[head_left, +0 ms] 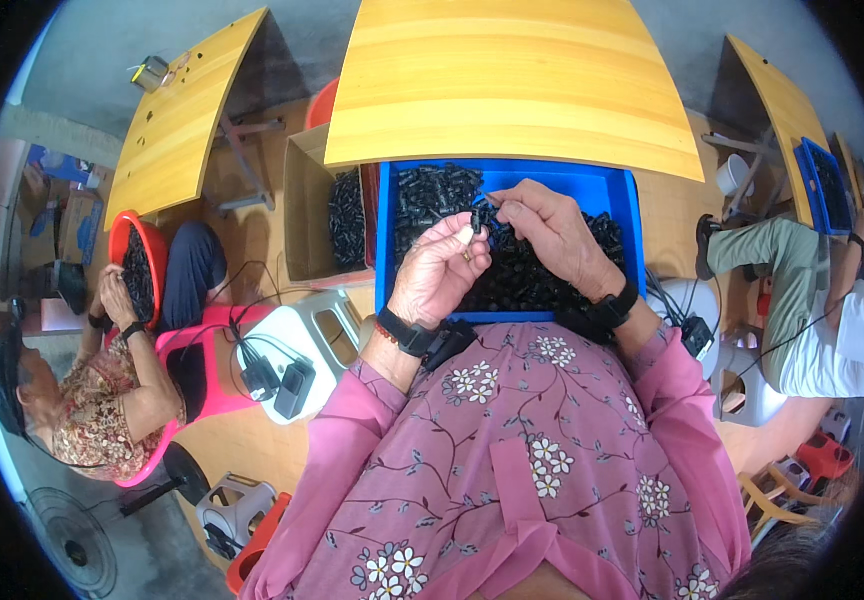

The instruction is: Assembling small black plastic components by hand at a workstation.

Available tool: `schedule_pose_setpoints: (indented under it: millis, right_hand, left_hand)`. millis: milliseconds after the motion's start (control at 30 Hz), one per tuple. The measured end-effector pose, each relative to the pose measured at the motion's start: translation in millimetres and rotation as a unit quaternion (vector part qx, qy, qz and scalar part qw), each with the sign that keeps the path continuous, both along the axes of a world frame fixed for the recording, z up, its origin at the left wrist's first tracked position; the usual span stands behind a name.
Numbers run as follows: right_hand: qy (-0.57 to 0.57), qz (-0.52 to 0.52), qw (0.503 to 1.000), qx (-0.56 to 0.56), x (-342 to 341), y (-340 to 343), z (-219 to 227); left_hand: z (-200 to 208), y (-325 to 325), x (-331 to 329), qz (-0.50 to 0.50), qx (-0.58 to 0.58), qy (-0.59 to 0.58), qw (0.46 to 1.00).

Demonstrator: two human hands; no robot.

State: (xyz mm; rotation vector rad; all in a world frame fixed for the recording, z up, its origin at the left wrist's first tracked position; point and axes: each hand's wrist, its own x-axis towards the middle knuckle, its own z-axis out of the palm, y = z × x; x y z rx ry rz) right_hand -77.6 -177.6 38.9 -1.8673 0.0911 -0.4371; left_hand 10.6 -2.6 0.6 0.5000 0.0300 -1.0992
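On my feed a small black part sits over the blue plastic bin, up at fingertip height between the person's two hands. The left hand pinches it between thumb and fingers, with something pale at the tips that I can't make out. The right hand has its fingers curled together against the part's far side; whether they grip it or only touch it, I cannot tell. Below both hands I see loose black pieces heaped across the blue bin. A black wristband circles the right wrist above the bin's near right corner. Just beyond the bin, a yellow wooden tabletop overhangs its far edge. Close by on the bin's left stands a cardboard box with more black pieces inside, and nearer to the wearer, also left of the bin, a white stool carries black power adapters. Well left of the bin, a co-worker bends over a red basin of dark pieces. Well to the bin's right, another person in green trousers sits near a blue tray on a table.
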Motion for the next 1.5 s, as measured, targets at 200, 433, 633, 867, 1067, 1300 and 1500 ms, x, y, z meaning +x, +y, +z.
schedule_pose_setpoints:
  millis: [200,433,633,867,1067,1300,1500]
  right_hand:
    - [-0.043,0.046,0.992,-0.106,-1.0,2.8,-4.7]
    - [-0.044,0.056,0.986,-0.153,-2.9,9.2,1.7]
    - [-0.043,0.06,0.985,-0.157,-1.0,6.0,1.9]
    - [-0.052,0.067,0.983,-0.164,-2.8,7.6,0.5]
    - [-0.052,0.076,0.979,-0.179,-5.6,8.0,5.1]
    - [-0.055,0.082,0.979,-0.18,-5.1,7.4,2.4]
    - [-0.069,0.071,0.98,-0.171,-2.5,6.6,-4.6]
  left_hand:
    - [2.9,-0.9,-1.0,0.018,-0.007,0.006,1.0]
    - [6.4,-0.7,-1.2,0.035,0.001,-0.003,0.999]
    - [3.5,0.4,0.0,0.005,-0.013,-0.006,1.0]
    - [-2.7,1.6,0.1,0.007,-0.02,-0.018,1.0]
    - [-9.7,2.4,0.8,0.008,-0.029,0.003,1.0]
    - [2.8,-1.8,-3.4,0.03,0.004,0.017,0.999]
    - [-4.3,-0.4,-3.1,0.025,-0.044,-0.005,0.999]
